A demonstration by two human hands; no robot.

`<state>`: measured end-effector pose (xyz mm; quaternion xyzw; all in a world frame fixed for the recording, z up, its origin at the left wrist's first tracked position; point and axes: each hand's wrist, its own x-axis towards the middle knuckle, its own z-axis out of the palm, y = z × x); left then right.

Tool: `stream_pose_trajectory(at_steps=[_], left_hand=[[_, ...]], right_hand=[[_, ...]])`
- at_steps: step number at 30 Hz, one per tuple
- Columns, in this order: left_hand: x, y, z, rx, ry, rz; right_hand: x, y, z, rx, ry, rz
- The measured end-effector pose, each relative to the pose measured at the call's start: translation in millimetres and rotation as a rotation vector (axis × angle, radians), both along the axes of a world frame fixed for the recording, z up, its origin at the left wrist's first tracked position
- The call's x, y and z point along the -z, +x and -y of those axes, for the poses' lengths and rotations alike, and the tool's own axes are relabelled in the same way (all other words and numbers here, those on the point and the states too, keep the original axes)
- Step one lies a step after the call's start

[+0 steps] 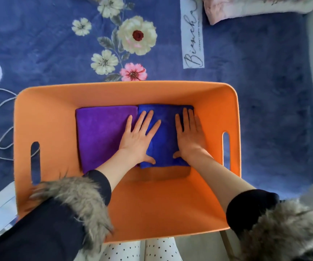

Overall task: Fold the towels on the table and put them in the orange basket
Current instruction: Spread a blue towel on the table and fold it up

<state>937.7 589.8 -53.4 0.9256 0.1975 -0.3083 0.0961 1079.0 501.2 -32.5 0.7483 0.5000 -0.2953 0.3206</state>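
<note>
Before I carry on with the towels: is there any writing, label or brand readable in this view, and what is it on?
"Bi...ch", cursive, middle letters unclear: on the white label sewn to the blue floral blanket, running sideways in the view.
Small print line beside that word on the same label: too small and blurred to read.
No text shows on the orange basket, purple towel or blue towel.
</note>
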Motion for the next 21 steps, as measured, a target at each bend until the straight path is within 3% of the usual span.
stream_pose_trajectory(at_steps=[4,8,12,17,21], left_hand=[[-23,-5,1,0.018,-0.055,-0.024],[-67,-9,5,-0.211,-0.138,-0.012],[-126,-15,13,-0.306,-0.162,0.063],[-211,-2,16,-0.427,-0.221,0.402],[-266,-5,37,-0.381,-0.358,0.580]], right_hand=[[-17,-7,12,0.075,0.091,-0.131],[-57,-17,16,0.204,0.227,-0.238],[-122,-25,26,0.310,0.440,-0.196],[-223,-7,49,0.539,0.661,-0.074],[-278,-15,99,0.754,0.739,-0.016]])
